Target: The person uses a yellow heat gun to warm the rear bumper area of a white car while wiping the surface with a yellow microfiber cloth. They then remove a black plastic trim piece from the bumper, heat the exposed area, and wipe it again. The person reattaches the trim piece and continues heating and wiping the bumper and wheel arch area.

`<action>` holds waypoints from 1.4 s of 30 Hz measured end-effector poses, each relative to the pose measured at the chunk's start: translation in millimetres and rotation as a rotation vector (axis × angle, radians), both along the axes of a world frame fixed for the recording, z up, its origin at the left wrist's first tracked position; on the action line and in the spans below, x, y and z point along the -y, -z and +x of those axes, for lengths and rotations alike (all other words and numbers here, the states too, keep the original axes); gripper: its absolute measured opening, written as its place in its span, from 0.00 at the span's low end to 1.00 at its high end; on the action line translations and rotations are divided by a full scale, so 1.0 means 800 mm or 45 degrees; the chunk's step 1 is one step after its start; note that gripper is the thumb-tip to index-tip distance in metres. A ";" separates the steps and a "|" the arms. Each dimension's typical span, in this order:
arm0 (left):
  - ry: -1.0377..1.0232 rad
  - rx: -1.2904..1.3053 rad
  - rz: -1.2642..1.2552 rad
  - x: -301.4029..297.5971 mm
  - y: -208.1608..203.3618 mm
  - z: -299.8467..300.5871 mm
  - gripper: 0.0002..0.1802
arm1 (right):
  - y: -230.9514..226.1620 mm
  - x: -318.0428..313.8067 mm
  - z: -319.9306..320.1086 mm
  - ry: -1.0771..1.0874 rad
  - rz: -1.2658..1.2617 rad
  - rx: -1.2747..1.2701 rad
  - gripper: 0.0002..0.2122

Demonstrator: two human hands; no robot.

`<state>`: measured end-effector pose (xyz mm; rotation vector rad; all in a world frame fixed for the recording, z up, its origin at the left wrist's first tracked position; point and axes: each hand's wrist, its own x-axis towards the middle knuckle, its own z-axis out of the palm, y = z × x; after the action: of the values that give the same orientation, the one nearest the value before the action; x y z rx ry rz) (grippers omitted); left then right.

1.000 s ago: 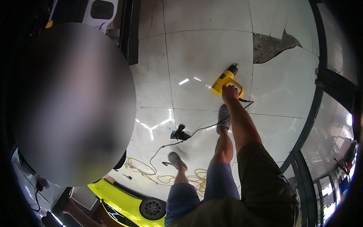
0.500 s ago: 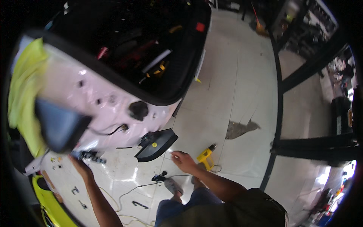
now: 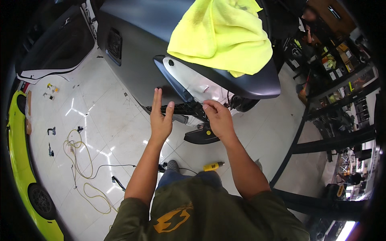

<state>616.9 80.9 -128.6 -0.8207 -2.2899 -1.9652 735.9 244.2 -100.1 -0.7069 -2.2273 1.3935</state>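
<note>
A matte dark grey car body panel [image 3: 134, 68] lies ahead of me, next to a white recessed opening [image 3: 192, 82]. My left hand [image 3: 161, 118] is at the panel's lower edge, fingers stretched out and thumb apart, holding nothing visible. Right of it, my right hand [image 3: 219, 120] is at the lower end of the white recess, thumb and fingers pinched together. Whatever may be between those fingertips is too small to make out. Below the recess hangs a black curved part [image 3: 201, 136] with a round yellow sticker. A bright yellow cloth [image 3: 221, 38] is draped over the bodywork above.
A yellow heat gun [image 3: 213, 166] lies on the tiled floor near my feet. Yellow and dark cables [image 3: 90, 164] loop across the floor at left, beside a yellow-green car [image 3: 18, 144]. Black-framed glass panels [image 3: 333, 140] stand at right. Another person [image 3: 309, 30] is at the far right.
My view has swung left, bringing the grey bodywork and cloth to the centre. Both hands, formerly wide apart, are now close together at the panel edge and recess.
</note>
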 end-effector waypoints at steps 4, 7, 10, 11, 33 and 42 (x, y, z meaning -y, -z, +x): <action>-0.040 -0.151 -0.030 -0.007 0.002 0.008 0.34 | -0.016 0.013 -0.020 0.054 0.257 0.012 0.11; -0.047 -0.411 -0.078 -0.006 0.013 0.012 0.33 | -0.018 0.022 -0.024 0.101 0.295 0.036 0.10; -0.069 -0.457 -0.022 -0.013 0.000 0.016 0.31 | -0.031 0.029 -0.032 0.093 0.253 0.108 0.10; -0.087 -0.460 -0.007 -0.016 0.002 0.017 0.31 | -0.042 0.034 -0.034 0.070 0.096 0.185 0.11; -0.097 -0.430 0.083 -0.029 0.014 0.008 0.34 | -0.051 0.039 -0.042 0.188 -1.125 -0.067 0.08; -0.066 -0.884 -0.191 -0.029 -0.003 0.012 0.16 | -0.015 0.042 -0.040 0.052 -0.956 -0.164 0.10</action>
<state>626.4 103.9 -126.3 -1.2008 -2.0036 -1.2123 704.1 210.4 -87.9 -0.8470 -1.5455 2.1989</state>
